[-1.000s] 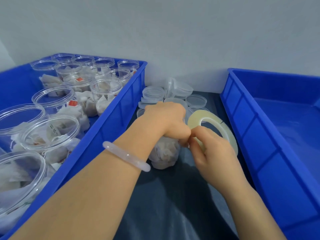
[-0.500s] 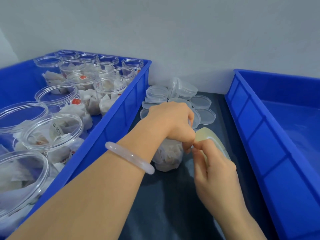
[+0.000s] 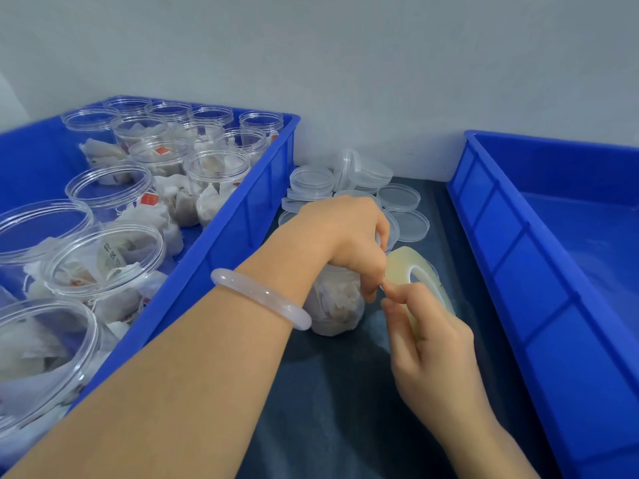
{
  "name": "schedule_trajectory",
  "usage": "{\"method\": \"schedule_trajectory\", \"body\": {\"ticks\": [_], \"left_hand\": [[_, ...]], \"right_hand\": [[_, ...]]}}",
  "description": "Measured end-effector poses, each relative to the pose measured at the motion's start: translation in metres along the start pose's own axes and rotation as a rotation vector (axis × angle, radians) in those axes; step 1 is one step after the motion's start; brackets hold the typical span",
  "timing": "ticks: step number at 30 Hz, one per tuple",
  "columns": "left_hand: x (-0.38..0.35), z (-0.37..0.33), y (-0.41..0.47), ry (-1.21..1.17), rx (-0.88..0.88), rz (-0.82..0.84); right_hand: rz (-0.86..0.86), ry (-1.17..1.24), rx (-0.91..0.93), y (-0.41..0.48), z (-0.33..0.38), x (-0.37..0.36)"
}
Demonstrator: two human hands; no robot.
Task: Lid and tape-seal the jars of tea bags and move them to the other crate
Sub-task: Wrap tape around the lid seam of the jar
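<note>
A clear jar of tea bags [image 3: 333, 305] stands on the dark mat between two blue crates. My left hand [image 3: 345, 236] grips its top from above, hiding the lid. A roll of clear tape [image 3: 420, 274] is held upright in my right hand [image 3: 425, 337], just right of the jar, with the fingertips of both hands meeting at the jar's upper rim. The left crate [image 3: 242, 216] holds several open jars of tea bags [image 3: 103, 257]. Nothing shows inside the visible part of the right crate [image 3: 518, 257].
A pile of clear lids [image 3: 345, 181] lies on the mat behind the jar, against the grey wall. The dark mat [image 3: 328, 409] runs toward me between the crates. A pale bangle [image 3: 259, 297] sits on my left wrist.
My right hand has turned the tape roll from facing me to nearly edge-on and brought it closer to the jar. My left hand stays on the jar's top.
</note>
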State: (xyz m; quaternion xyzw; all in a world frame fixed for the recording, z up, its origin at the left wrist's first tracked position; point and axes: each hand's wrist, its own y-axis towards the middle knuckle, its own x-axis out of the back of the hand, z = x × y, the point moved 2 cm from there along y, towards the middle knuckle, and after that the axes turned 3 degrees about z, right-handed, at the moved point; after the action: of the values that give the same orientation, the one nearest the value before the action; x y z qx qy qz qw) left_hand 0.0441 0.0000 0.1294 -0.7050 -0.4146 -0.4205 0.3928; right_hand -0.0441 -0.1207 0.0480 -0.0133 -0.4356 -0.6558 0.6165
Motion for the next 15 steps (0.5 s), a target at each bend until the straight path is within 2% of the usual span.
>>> {"method": "schedule_trajectory", "body": {"ticks": [15], "left_hand": [[0.000,0.001,0.001,-0.018,-0.028,0.024]], "right_hand": [[0.024,0.043,-0.029,-0.009,0.011,-0.002]]}}
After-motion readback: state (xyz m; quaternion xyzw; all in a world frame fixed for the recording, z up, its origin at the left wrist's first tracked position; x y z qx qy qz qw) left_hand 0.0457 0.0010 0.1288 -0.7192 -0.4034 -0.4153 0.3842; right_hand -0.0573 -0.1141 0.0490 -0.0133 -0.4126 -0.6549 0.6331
